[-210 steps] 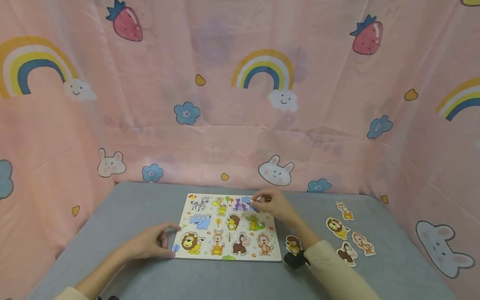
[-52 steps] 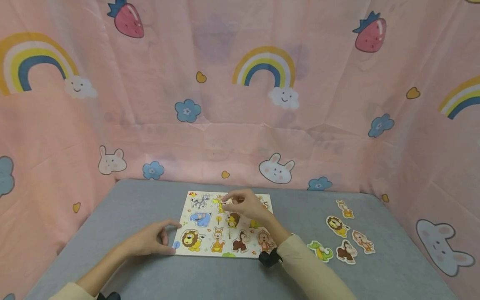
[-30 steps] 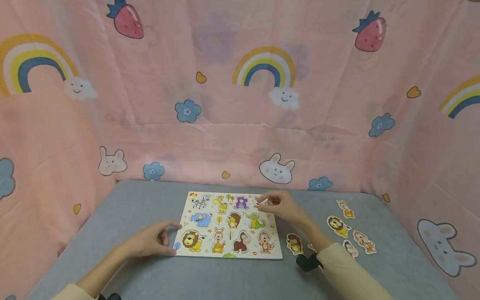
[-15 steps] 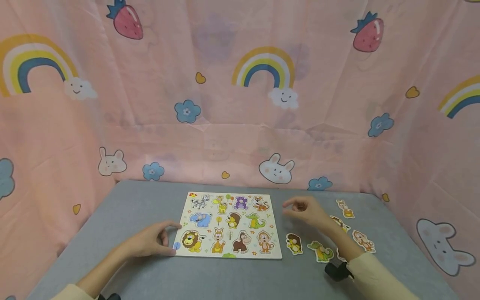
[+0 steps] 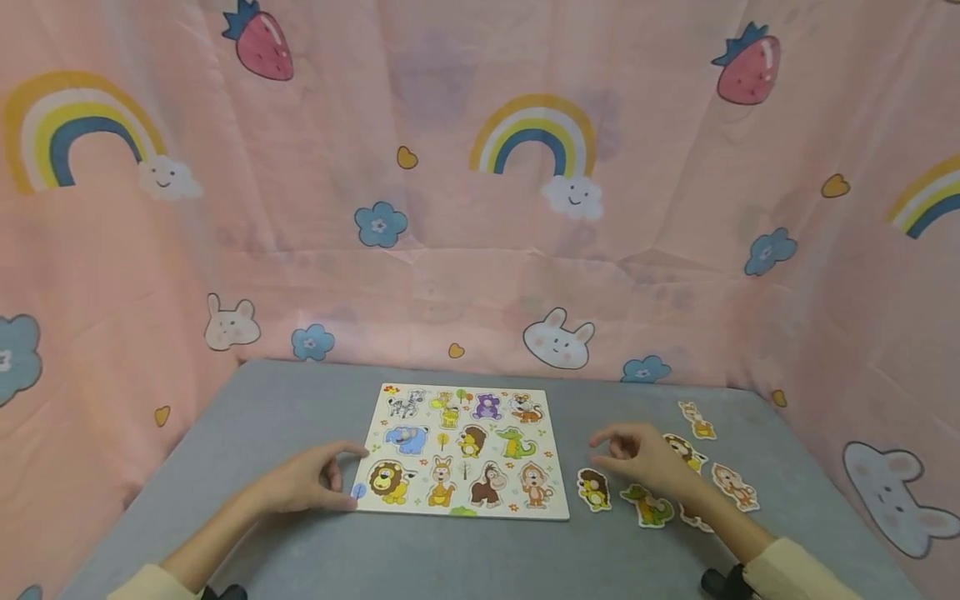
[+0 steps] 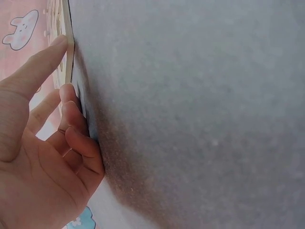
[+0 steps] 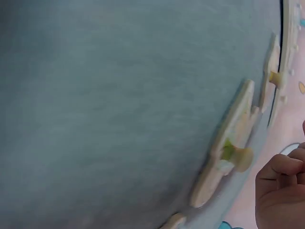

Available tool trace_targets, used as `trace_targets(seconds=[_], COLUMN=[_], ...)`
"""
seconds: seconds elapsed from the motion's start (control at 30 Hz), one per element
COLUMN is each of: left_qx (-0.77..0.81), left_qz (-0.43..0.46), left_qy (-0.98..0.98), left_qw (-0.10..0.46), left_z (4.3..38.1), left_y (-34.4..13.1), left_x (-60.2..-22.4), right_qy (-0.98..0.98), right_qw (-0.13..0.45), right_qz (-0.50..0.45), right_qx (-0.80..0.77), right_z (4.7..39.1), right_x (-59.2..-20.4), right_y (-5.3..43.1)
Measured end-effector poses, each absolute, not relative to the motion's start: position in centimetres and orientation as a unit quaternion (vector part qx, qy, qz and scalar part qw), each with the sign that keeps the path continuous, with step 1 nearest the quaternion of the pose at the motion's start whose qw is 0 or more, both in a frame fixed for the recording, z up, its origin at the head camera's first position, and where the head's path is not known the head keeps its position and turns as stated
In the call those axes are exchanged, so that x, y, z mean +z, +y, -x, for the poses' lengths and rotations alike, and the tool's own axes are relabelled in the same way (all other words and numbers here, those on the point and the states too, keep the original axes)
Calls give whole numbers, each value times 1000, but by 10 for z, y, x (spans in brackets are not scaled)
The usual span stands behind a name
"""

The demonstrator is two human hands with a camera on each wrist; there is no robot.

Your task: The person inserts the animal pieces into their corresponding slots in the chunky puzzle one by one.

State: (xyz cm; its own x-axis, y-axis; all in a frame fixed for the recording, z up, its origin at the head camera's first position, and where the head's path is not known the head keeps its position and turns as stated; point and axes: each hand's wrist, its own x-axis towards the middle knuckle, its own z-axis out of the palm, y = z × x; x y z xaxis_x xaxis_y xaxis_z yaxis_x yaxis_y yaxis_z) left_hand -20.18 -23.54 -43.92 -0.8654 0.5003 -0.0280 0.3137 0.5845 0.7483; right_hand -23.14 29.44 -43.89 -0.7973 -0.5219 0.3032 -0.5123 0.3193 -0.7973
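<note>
A cream animal puzzle board (image 5: 492,457) lies flat on the grey table. My left hand (image 5: 307,483) touches its left edge with thumb and index finger; in the left wrist view the thumb (image 6: 45,62) lies straight against the board's side. My right hand (image 5: 641,454) hovers right of the board, fingers loosely bent, holding nothing. Below it lie a hedgehog piece (image 5: 594,490) and a crocodile piece (image 5: 649,507), whose round knob (image 7: 243,160) shows in the right wrist view. A lion piece (image 5: 684,450) is partly covered by the hand. The wrist hides much of the gorilla piece (image 5: 696,523).
Farther right lie a monkey piece (image 5: 735,487) and a kangaroo piece (image 5: 697,421). On the board, the blue elephant (image 5: 407,440) bears a knob. A pink patterned curtain (image 5: 435,283) rises behind the table (image 5: 300,408) and along its sides.
My right hand has left the board's top right, where it held a blue piece at first, and moved right and nearer, over the loose pieces. My left hand stays at the board's edge.
</note>
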Motion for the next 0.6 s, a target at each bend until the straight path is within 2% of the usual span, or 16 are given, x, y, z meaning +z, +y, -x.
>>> trace_targets(seconds=[0.6], left_qx=[402], left_qz=[-233], left_qy=[877], left_qw=[122], left_z=[201], left_y=[-234], left_x=[-437], right_qy=[865], right_qw=[21], right_qz=[253], right_qx=[-433], right_z=[207], right_x=[-451], right_y=[300])
